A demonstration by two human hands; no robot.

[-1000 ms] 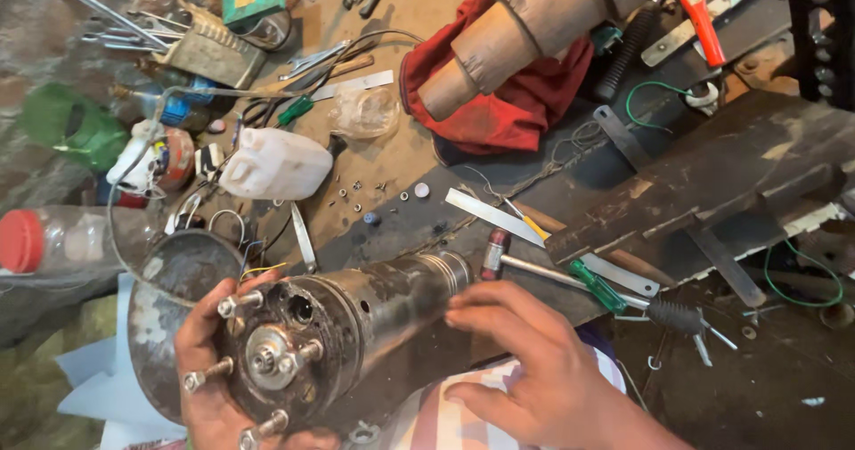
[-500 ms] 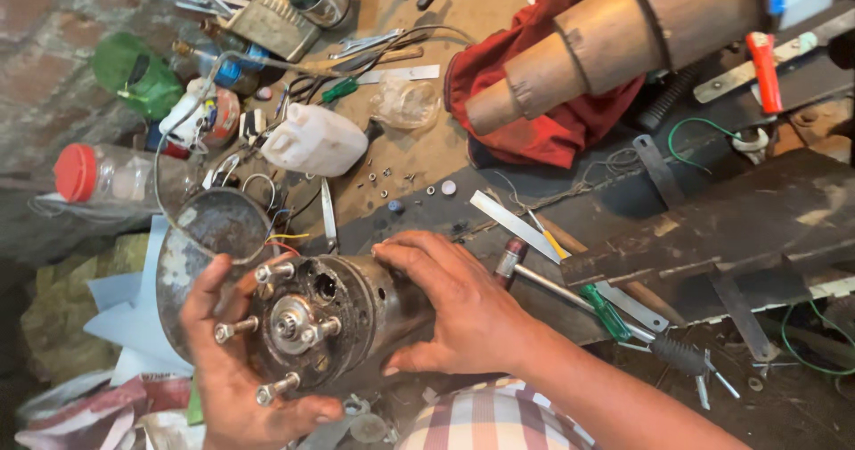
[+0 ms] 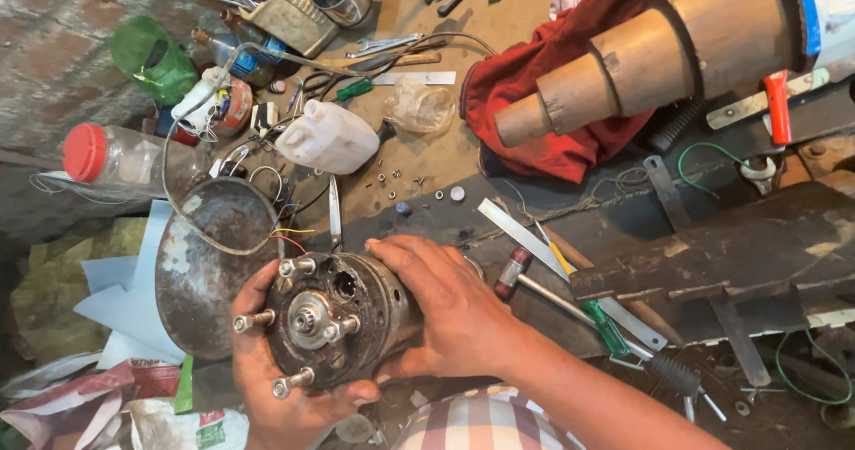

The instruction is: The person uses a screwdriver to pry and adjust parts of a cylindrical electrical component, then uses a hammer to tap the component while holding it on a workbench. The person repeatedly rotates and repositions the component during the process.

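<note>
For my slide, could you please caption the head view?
Both hands, left hand and right hand, grip a studded motor.

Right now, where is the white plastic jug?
In the head view, the white plastic jug lies on its side on the workbench, upper left of the middle, above the motor that both hands hold, with a crumpled clear bag to its right.

Single head cam, looks steeply down from above the person's chest, close on both hands at bottom centre. Cluttered workbench (image 3: 427, 160) fills the rest, brick wall (image 3: 53, 49) at top left. No second view.
</note>
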